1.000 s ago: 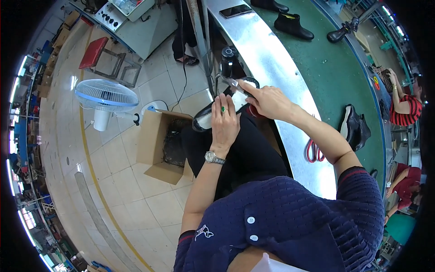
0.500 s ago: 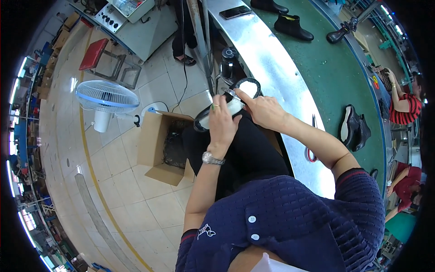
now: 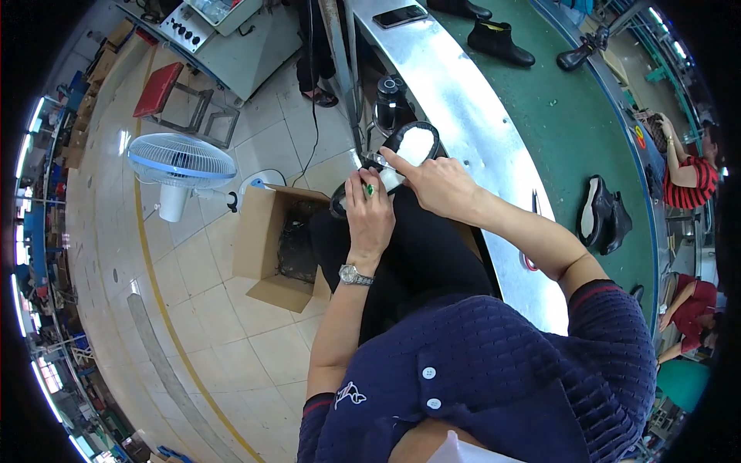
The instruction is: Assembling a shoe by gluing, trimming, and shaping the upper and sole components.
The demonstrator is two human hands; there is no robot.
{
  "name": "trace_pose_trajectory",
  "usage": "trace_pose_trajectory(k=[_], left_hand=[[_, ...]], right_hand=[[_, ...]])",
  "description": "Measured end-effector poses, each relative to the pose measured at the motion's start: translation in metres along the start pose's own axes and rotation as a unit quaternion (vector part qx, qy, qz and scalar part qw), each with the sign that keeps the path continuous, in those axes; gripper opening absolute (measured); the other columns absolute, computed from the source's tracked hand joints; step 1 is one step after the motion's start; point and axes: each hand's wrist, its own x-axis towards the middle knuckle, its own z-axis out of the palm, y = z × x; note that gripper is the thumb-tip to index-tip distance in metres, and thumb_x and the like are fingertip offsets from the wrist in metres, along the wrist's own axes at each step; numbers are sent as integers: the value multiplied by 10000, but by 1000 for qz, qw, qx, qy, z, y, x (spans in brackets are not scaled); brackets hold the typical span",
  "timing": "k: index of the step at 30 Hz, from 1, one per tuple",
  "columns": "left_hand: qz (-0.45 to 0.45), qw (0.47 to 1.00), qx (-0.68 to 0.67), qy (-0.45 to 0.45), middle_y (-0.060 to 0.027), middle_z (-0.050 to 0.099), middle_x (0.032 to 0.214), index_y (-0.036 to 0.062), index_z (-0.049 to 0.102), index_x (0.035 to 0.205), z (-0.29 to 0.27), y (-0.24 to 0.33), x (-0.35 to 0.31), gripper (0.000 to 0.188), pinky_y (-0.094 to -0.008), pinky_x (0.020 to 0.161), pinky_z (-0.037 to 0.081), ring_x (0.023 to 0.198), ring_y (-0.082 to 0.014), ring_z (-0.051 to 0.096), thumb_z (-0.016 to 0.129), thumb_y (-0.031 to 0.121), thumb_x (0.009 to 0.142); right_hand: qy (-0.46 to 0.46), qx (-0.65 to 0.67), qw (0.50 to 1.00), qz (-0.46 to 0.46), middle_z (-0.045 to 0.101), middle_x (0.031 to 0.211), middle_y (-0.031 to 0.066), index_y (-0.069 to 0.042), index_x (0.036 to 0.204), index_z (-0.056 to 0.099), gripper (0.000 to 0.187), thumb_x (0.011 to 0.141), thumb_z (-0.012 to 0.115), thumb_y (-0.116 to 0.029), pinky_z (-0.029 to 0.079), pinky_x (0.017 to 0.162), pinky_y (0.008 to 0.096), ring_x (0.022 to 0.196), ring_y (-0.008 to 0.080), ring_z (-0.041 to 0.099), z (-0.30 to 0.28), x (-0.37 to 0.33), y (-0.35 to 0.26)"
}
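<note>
A black shoe (image 3: 417,147) with a white patch on its upturned face lies over my lap, slanting up to the right. My left hand (image 3: 370,210), with a ring and a wristwatch, is closed on the shoe's lower left part and hides much of it. Along the shoe's right edge rests my right hand (image 3: 444,187); its index finger stretches across the middle and the other fingers curl in. By that fingertip is a small shiny, clear-looking piece (image 3: 376,160), too small to name. Its underside fingers are partly hidden.
An open cardboard box (image 3: 258,239) with dark plastic inside stands left of my legs, near a fan (image 3: 181,162). At right, a metal ledge (image 3: 471,85) bears a phone (image 3: 400,17) and scissors (image 3: 529,261). Black shoes (image 3: 606,216) and boots (image 3: 500,44) sit on the green belt beyond.
My left hand has shifted slightly left and turned, showing the watch face. My right index finger has slid left across the shoe, and the shoe's upper end has tilted up a little.
</note>
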Motion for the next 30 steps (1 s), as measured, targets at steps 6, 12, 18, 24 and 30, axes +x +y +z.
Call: trace_pose_trajectory(k=[6,12,18,24,30], left_hand=[[-5,998,-49,34,-271,513,1227,-157,522,1178,0,4,0,485,-495,1056,377,1212,-443,461,664,145,827],[-16,995,-49,81,-209,532,1231,-80,508,1233,5,-5,-9,500,-473,1005,430,1193,-401,495,692,127,817],[-111,992,12,-62,-215,519,1220,-94,470,1266,-56,1,12,606,-470,1045,345,1181,-366,476,726,125,762],[-71,994,-27,-73,-243,539,1214,-104,506,1245,-37,-14,-1,610,-438,1106,305,1177,-363,482,739,119,727],[-125,982,-135,-31,-249,534,1251,-89,460,1284,-33,-18,-10,675,-421,1050,377,1191,-367,479,750,55,692]], right_hand=[[31,6,999,22,637,638,183,-127,1494,234,694,871,540,-97,495,517,437,570,352,645,13,-5,-10],[59,28,998,-4,618,588,167,-115,1481,265,724,819,556,-72,497,495,412,551,339,644,4,-3,-21],[16,-10,1000,2,618,598,183,-117,1476,262,656,883,543,-130,497,519,448,599,362,650,2,-4,-9],[21,31,999,12,620,604,187,-115,1478,239,636,916,536,-138,495,522,443,574,366,640,22,-3,-19],[76,116,990,-8,638,661,191,-102,1457,263,612,913,540,-150,500,525,447,588,368,644,16,1,-37]])
